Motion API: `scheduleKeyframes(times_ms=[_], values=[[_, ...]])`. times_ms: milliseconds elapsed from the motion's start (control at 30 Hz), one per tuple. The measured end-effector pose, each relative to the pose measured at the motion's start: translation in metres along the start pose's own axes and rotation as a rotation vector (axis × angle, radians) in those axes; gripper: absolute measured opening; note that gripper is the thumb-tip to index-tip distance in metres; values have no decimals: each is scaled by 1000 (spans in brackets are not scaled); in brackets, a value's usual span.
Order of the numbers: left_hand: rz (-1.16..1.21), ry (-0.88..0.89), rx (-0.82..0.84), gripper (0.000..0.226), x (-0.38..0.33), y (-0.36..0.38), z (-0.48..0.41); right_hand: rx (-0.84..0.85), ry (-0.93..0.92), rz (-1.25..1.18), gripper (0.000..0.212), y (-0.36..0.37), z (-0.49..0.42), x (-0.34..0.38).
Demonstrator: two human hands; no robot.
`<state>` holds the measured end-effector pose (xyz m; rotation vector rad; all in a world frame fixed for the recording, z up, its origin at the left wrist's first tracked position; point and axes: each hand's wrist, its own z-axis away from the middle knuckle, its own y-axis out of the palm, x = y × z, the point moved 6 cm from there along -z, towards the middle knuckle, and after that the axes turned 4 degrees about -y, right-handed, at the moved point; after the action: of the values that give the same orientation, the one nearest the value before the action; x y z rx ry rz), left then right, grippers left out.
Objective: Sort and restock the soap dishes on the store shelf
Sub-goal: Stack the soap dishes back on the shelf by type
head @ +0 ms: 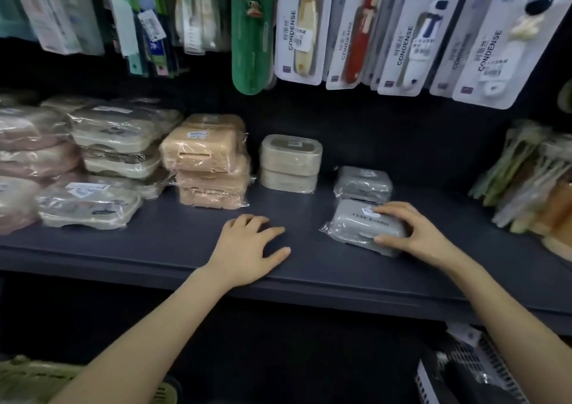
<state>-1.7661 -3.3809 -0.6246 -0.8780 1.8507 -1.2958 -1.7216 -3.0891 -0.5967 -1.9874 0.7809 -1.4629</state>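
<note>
right now my right hand (414, 233) grips the front grey soap dish (356, 227), a rounded rectangular box in crinkly clear wrap with a white label on its lid. my fingers curl over its right end and my thumb presses against its near side. it sits flat on the dark matte shelf (185, 242), close to the front edge. just behind it lies a second grey soap dish (362, 184) in the same glossy film

my left hand (247, 249) lies palm down on bare shelf, fingers spread and fairly straight, holding nothing, with the wrist over the shelf's front lip

further back, between my hands, stands a pale beige stack (289, 163) of two smooth rounded dishes. left of it is a tan stack (207, 168) three high, boxier, its wrap wrinkled. beyond that are olive stacks (114, 143) and pinkish stacks (31, 156), packed close together and shiny with film

there is open shelf between my two hands, and more to the right of the grey dishes, up to a wrapped bundle (526, 180) of pale green and orange goods at the shelf's right end. overhead hang flat carded toothbrush packs (402, 32) and a long green case (252, 32); their lower ends hang well above the stacks

below the shelf, a green basket (31, 379) shows at lower left and a perforated basket (483, 369) at lower right
</note>
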Motion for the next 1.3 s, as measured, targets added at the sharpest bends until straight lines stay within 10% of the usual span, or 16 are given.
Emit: scheduleKeyframes(times_ms=[367,667,933,1100,1300], values=[[-32,-22,48,111,4,8,-3,46,95,177,56,-10,-58,-36],[1,-4,77,89,2,5,-4,11,199,444,72,-10,-44,-17],[309,-78,-618,28,75,-60,110,-386,-560,306,31,112,44,159],[108,-472,-362,36,189,-16,264,-18,-724,176,27,261,84,199],[-18,-936,300,47,257,54,426,1016,-337,231,83,435,131,202]])
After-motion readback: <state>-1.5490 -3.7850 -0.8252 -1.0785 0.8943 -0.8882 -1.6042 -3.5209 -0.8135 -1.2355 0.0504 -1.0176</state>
